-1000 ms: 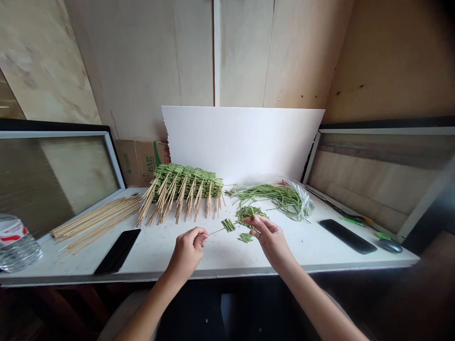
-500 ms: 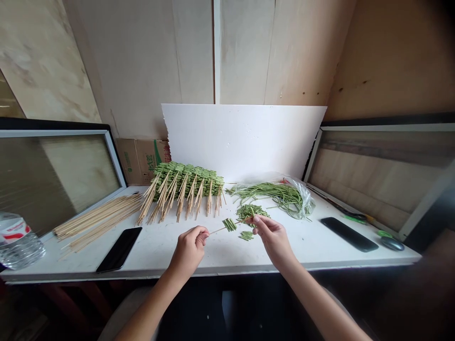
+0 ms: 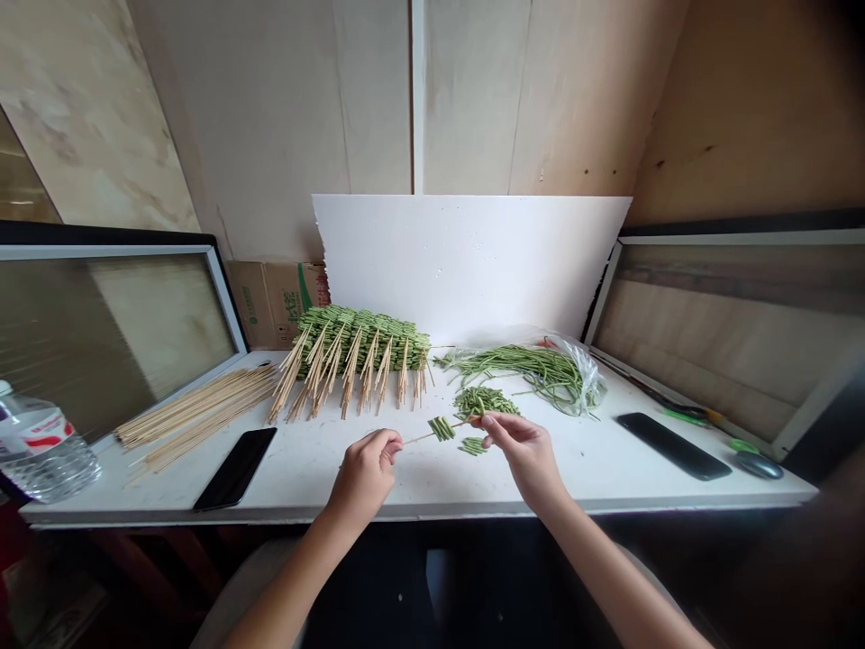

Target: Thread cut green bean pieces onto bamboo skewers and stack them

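Note:
My left hand [image 3: 368,470] pinches the near end of a thin bamboo skewer [image 3: 420,437] that carries several short green bean pieces [image 3: 441,428] threaded side by side. My right hand [image 3: 523,451] is closed at the skewer's far tip, its fingers pinched on a small green piece I can barely make out. A few cut bean pieces [image 3: 472,445] lie on the white table [image 3: 432,482] just under the skewer. A larger heap of cut pieces [image 3: 485,401] sits right behind my right hand.
A stack of finished bean skewers [image 3: 355,350] lies at the back. Bare skewers [image 3: 195,416] are piled at left, beside a black phone [image 3: 236,468] and a water bottle [image 3: 40,448]. Long beans in a plastic bag [image 3: 541,370], another black phone [image 3: 673,445] and a mouse [image 3: 759,464] lie at right.
Both hands stay on the skewer in almost the same pose; the right fingers have closed in at its tip. The camera has shifted slightly, moving the scene a little to the right.

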### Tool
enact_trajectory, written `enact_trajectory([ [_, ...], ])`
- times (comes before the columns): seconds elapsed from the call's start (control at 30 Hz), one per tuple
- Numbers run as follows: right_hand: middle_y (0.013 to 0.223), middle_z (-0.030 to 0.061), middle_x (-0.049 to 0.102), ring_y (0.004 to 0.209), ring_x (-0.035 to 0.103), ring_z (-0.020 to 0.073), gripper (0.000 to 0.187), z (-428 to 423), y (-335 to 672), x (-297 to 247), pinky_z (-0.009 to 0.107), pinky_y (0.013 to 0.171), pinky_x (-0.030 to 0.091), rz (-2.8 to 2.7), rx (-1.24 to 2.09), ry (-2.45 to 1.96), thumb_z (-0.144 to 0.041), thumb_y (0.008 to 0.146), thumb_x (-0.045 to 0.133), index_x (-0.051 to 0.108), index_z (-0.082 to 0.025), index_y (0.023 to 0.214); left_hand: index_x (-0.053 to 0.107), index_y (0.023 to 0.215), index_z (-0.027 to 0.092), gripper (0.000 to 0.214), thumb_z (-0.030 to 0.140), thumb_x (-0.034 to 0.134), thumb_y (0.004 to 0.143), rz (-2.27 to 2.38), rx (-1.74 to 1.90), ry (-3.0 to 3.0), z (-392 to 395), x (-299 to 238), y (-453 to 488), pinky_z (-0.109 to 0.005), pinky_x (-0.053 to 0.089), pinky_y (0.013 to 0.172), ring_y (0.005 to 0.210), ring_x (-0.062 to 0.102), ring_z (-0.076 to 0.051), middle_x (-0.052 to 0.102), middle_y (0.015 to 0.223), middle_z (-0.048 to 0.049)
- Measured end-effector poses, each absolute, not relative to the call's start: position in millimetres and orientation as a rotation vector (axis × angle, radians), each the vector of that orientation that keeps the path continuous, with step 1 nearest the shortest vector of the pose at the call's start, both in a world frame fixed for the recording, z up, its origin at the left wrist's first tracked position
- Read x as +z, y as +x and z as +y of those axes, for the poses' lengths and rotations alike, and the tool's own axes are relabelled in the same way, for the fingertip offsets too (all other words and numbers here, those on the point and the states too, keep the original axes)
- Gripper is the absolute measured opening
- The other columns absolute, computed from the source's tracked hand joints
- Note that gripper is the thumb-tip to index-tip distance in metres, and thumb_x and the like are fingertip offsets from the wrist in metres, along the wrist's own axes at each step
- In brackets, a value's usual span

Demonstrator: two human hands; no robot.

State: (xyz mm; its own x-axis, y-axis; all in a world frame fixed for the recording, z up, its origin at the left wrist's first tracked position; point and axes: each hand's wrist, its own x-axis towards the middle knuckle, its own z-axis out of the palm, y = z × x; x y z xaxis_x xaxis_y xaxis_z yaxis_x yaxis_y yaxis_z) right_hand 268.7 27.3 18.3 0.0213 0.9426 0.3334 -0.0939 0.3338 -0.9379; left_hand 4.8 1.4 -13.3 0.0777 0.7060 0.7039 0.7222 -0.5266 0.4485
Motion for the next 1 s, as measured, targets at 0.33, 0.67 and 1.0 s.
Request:
enact_trajectory([
  [0.33,0.092,0.0084,0.078,0.085,0.071,0.0253,0.029,19.1,244.8,0.9,0.037,0.076,0.058,-1.357,1.002,-0.898,-0.051,0.077,0.081,0.08,-0.022,0.073,0.065,0.085,0.019,0.025,0.002,0.047,0.088,-1.454,-1.532,-2.325,-7.0,-5.3,13.7,-0.024,0.052,0.066,0.065,0.065,-0.015,0.068,0.072,-0.0022],
  [0.67,0.094,0.0082,0.078,0.085,0.07,0.0248,0.026,22.2,246.4,-2.0,0.036,0.075,0.057,-1.36,1.041,-0.898,-0.049,0.076,0.082,0.081,-0.022,0.078,0.064,0.085,0.02,0.025,0.002,0.047,0.089,-1.479,-1.459,-2.367,-5.0,-3.2,9.6,-0.024,0.051,0.068,0.068,0.065,-0.016,0.069,0.075,-0.0027],
  [1.0,0.117,0.0096,0.075,0.098,0.069,0.029,0.03,38.3,267.3,1.2,0.043,0.078,0.059,-1.633,0.952,-0.903,-0.048,0.09,0.065,0.079,-0.026,0.104,0.063,0.082,0.019,0.021,0.011,0.047,0.094,-1.613,-1.517,-2.347,1.8,-5.0,4.7,-0.023,0.045,0.063,0.06,0.059,-0.014,0.06,0.064,0.001],
])
